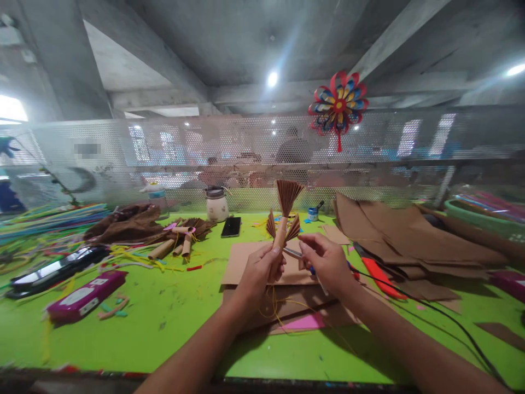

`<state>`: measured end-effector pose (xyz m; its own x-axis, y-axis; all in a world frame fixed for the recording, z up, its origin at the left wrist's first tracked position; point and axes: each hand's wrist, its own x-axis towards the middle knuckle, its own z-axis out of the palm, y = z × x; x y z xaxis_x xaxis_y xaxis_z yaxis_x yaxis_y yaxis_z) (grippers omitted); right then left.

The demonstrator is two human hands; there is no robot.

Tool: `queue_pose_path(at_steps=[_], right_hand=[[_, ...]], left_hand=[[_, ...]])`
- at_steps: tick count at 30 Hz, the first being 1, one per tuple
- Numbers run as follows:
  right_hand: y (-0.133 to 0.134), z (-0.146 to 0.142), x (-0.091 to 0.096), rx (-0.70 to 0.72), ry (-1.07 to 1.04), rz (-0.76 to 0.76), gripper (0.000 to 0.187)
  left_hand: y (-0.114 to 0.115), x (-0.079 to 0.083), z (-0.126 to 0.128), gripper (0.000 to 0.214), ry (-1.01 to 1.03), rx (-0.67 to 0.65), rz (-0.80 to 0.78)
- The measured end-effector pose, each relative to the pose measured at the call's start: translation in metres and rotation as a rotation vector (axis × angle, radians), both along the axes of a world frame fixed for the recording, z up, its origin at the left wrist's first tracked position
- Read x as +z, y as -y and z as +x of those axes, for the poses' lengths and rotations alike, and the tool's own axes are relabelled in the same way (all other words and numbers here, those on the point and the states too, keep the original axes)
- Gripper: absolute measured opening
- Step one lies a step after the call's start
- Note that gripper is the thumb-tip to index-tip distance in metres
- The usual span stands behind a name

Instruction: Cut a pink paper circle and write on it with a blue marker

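Observation:
My left hand (259,272) is closed round the rolled brown paper stem of a paper craft piece (285,210), held upright, with a pleated brown fan on top and two smaller fans at its sides. My right hand (326,261) is closed on a thin metal-tipped tool (293,253), whose tip points at the stem just above my left fingers. Both hands hover over a stack of brown card sheets (241,260) on the green table (164,312). Thin yellow string (275,313) hangs below my left hand.
Finished brown rolls and fans (180,238) lie at the left, with a black phone (231,226), a white jar (216,205) and a pink case (86,295). Brown sheets (410,235), an orange cutter (379,276) and a black cable (447,320) lie at the right. Other people sit behind the mesh screen (262,158).

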<state>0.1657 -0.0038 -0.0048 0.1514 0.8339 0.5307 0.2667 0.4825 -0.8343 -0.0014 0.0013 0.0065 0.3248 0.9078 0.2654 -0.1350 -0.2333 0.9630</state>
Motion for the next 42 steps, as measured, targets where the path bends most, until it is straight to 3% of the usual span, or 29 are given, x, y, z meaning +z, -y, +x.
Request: queue_pose_path(at_steps=[9, 18, 21, 24, 26, 31, 42], right_hand=[[-0.003, 0.001, 0.004, 0.042, -0.093, -0.033, 0.034], [-0.007, 0.010, 0.011, -0.035, -0.098, 0.008, 0.036], [-0.004, 0.016, 0.014, -0.081, 0.031, 0.173, 0.033], [-0.001, 0.020, 0.018, -0.134, 0.330, 0.417, 0.034], [0.001, 0.022, 0.019, -0.161, 0.520, 0.504, 0.034], [0.004, 0.024, 0.021, -0.250, 0.761, 0.556, 0.029], [0.002, 0.026, 0.020, -0.282, 0.834, 0.553, 0.019]], left_hand=[[-0.007, -0.008, 0.002, 0.033, -0.023, -0.003, 0.036], [-0.007, -0.007, 0.002, 0.036, 0.053, -0.101, -0.051], [-0.005, -0.005, 0.002, 0.036, 0.066, -0.122, -0.083], [-0.004, -0.004, 0.002, 0.037, 0.065, -0.131, -0.103], [-0.003, -0.004, 0.002, 0.037, 0.057, -0.134, -0.111], [-0.002, -0.004, 0.003, 0.037, 0.044, -0.146, -0.112], [-0.004, -0.005, 0.003, 0.037, 0.022, -0.149, -0.099]])
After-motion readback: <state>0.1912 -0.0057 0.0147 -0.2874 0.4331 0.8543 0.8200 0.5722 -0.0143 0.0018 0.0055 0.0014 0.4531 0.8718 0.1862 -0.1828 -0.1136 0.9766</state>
